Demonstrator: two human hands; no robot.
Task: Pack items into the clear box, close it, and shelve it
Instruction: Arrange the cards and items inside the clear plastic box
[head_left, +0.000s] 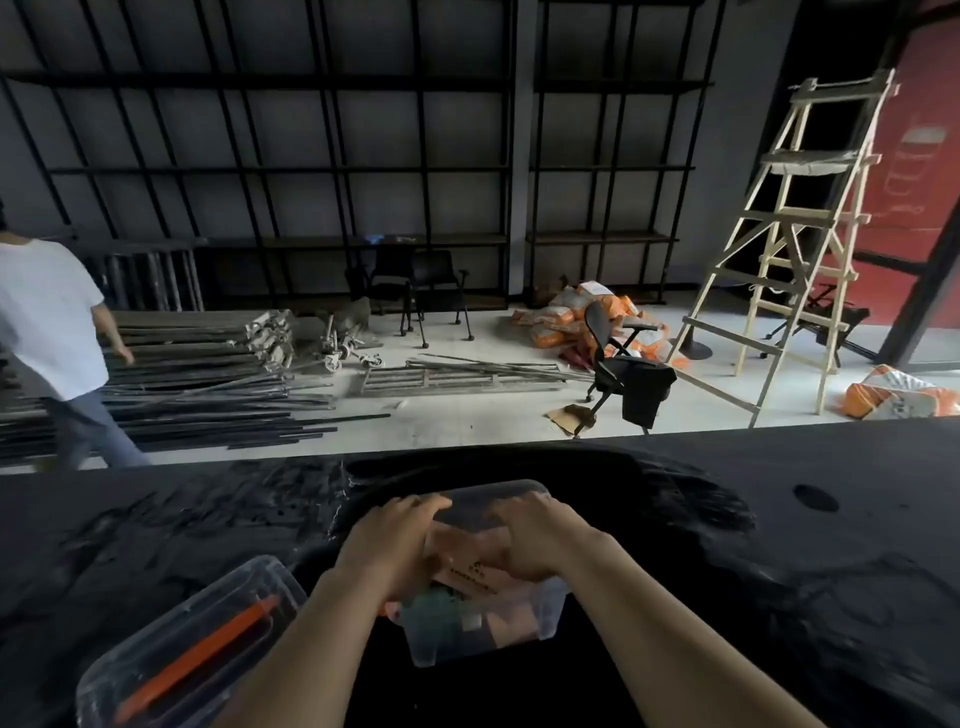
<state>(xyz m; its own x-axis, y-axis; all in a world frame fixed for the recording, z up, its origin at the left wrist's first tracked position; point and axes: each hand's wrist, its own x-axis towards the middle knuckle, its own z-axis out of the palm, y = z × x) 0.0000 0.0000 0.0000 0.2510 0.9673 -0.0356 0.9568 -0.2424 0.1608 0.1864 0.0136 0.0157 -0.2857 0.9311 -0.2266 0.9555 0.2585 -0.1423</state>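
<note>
A clear plastic box (483, 636) stands on the black counter (779, 571) right in front of me, holding a brown paper packet, a dark green item and other things. Its clear lid (493, 499) lies on top. My left hand (387, 540) rests flat on the lid's left side. Pressed on the lid's right side is my right hand (540, 535). Both hands have their fingers spread toward the far edge. Whether the lid is latched I cannot tell.
A second clear lidded box (182, 660) with an orange tool inside sits at the lower left. Beyond the counter are black shelving (311, 171), metal bars on the floor, chairs, a wooden ladder (800, 234), orange sacks, and a person in a white shirt (47, 322) at the left.
</note>
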